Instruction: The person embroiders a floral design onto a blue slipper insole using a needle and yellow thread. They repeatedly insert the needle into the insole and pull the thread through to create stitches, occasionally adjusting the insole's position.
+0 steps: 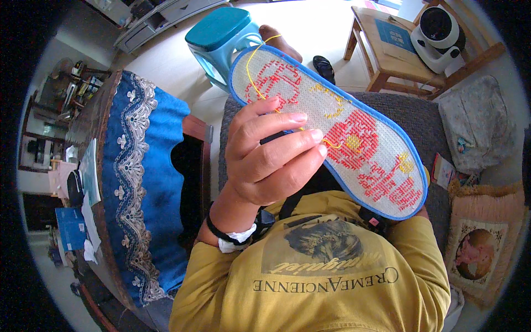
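My left hand (274, 153) holds a cross-stitched insole (307, 95) by its near long edge, its fingers across the stitched face and the thumb hidden. The insole has blue binding, a pale mesh face, and red and yellow stitches, with a large red flower around a yellow centre. A yellow thread (250, 74) loops over the insole's upper left end, runs down to my fingers and shows again beside the fingertips, reaching the flower. My right hand is out of view; the right arm passes behind the insole's lower right end. No needle can be made out.
A teal plastic stool (220, 31) stands beyond the insole, near a bare foot (282, 43) and a black slipper (323, 68). At left is a table with a blue lace-trimmed cloth (166, 145). A wooden chair (386, 62) at upper right bears a white device (435, 41).
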The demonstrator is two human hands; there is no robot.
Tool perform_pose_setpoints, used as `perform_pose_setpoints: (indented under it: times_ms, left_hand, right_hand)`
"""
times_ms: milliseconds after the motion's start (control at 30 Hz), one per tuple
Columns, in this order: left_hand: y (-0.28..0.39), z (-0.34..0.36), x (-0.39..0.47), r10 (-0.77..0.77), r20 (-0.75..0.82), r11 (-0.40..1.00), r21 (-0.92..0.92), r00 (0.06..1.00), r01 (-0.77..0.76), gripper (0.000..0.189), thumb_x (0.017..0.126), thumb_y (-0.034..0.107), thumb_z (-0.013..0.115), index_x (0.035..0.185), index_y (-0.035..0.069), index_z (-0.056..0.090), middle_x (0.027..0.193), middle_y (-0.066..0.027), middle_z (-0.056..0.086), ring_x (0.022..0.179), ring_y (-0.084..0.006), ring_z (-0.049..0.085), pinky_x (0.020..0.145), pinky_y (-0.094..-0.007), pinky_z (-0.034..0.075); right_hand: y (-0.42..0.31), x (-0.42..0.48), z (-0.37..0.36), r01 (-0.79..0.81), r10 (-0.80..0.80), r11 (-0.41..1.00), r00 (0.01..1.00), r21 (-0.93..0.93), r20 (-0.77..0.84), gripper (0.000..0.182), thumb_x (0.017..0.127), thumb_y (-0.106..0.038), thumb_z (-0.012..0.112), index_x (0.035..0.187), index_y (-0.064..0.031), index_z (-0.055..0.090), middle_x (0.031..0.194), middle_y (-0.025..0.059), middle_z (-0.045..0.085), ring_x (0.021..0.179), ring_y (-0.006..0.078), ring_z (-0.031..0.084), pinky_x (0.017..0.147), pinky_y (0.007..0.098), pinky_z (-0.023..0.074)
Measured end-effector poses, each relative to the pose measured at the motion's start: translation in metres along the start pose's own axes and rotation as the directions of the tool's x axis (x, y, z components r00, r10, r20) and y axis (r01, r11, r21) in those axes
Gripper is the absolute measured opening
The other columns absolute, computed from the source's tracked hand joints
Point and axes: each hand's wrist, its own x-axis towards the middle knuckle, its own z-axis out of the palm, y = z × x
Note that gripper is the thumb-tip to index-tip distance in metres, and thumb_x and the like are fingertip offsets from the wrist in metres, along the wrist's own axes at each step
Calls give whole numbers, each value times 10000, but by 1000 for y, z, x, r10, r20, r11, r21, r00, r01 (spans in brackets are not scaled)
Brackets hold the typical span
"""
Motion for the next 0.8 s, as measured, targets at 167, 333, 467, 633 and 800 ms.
perform_pose_setpoints:
  times_ms: [167, 333, 467, 633, 800]
  left_hand:
    - [0, 0, 0, -10, 11, 1000, -13, 1000, 10, 187, 696, 109, 714, 853, 168, 634, 975, 34, 617, 927, -175, 585, 860, -390, 482]
    - [-2, -1, 2, -24, 38, 999, -42, 999, 25, 187, 703, 88, 708, 860, 161, 635, 967, 21, 616, 927, -183, 588, 857, -386, 481]
    - [-9, 5, 1, -52, 29, 994, -92, 998, 54, 186, 712, 43, 690, 871, 121, 636, 952, -18, 616, 906, -197, 597, 835, -377, 491]
    - [-16, 7, -2, -149, 16, 989, 25, 989, 148, 281, 685, -34, 679, 948, 54, 639, 927, -68, 594, 834, -232, 605, 728, -335, 501]
    - [-27, 7, -5, -207, 46, 978, -14, 977, 208, 295, 726, 14, 658, 1012, 48, 595, 920, -115, 601, 839, -274, 606, 723, -337, 494]
  right_hand:
    - [2, 1, -3, -11, 9, 998, 1000, 58, 24, 177, 793, -98, 647, 943, -27, 586, 859, 90, 618, 722, 172, 605, 614, 289, 497]
    - [9, 3, -7, -22, 15, 992, 998, 122, 55, 190, 800, -105, 656, 962, -28, 592, 886, 72, 621, 751, 143, 604, 635, 276, 496]
    - [22, 6, -26, -12, -3, 988, 995, 153, 95, 201, 806, -110, 664, 977, -28, 598, 908, 57, 624, 774, 119, 603, 652, 266, 496]
    - [2, 2, 6, 3, 0, 993, 1000, 121, -28, 240, 807, -97, 678, 1018, -16, 598, 979, 47, 621, 824, 105, 603, 708, 252, 495]
    - [11, 3, 16, 85, -166, 940, 960, -332, -225, 195, 812, -76, 672, 977, -6, 598, 886, 38, 637, 784, 101, 606, 690, 254, 498]
